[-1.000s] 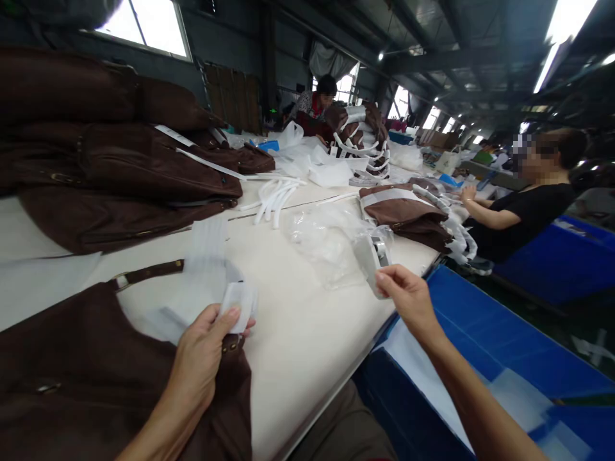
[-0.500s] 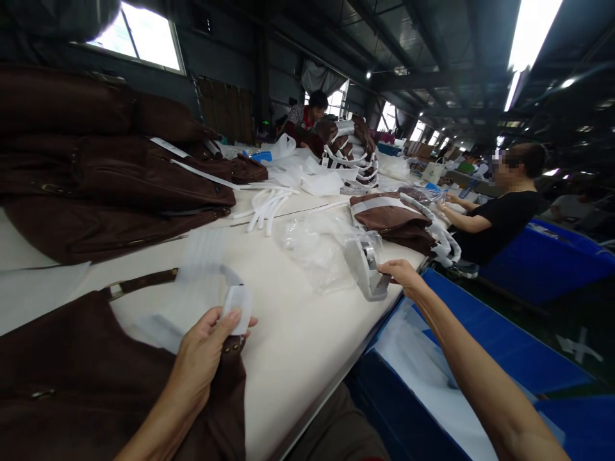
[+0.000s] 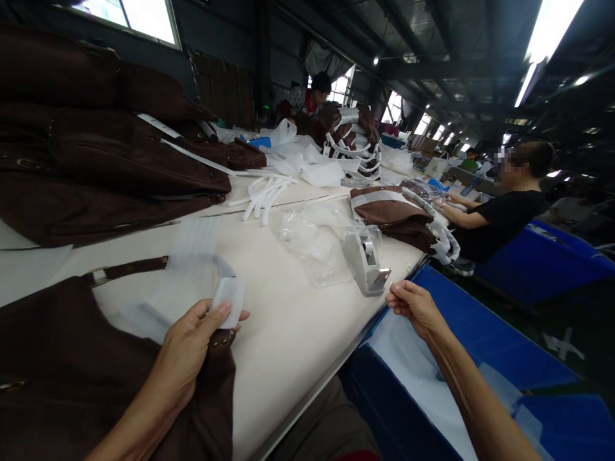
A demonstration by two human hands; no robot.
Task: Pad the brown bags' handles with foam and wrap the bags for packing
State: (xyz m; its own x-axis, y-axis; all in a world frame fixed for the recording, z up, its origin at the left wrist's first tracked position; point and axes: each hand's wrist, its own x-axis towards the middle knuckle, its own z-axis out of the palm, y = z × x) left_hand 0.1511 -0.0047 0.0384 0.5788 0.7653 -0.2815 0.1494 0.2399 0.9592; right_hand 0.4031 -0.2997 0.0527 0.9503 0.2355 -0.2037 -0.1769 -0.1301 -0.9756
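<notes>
At the lower left lies a dark brown bag (image 3: 72, 358) with a strap and metal eyelets. My left hand (image 3: 199, 333) pinches white foam wrap (image 3: 229, 301) around the strap's end, just above the eyelets. More thin white foam sheet trails from the strap behind it. Near the table edge stands a grey tape dispenser (image 3: 368, 269). My right hand (image 3: 414, 306) is just to the right of its cutting end, fingertips pressed together on what looks like a small clear piece of tape. Crumpled clear plastic (image 3: 312, 240) lies beside the dispenser.
Brown bags (image 3: 115, 153) are piled at the left. White foam strips (image 3: 266, 195) lie mid-table, with a wrapped brown bag (image 3: 391, 211) at the right. A blue bin (image 3: 384, 390) holding white sheets adjoins the table edge. One person works at the right, another at the back.
My right hand has moved down and right, away from the dispenser's cutting end. My left hand still holds the foam wrap, a little lower left in view.
</notes>
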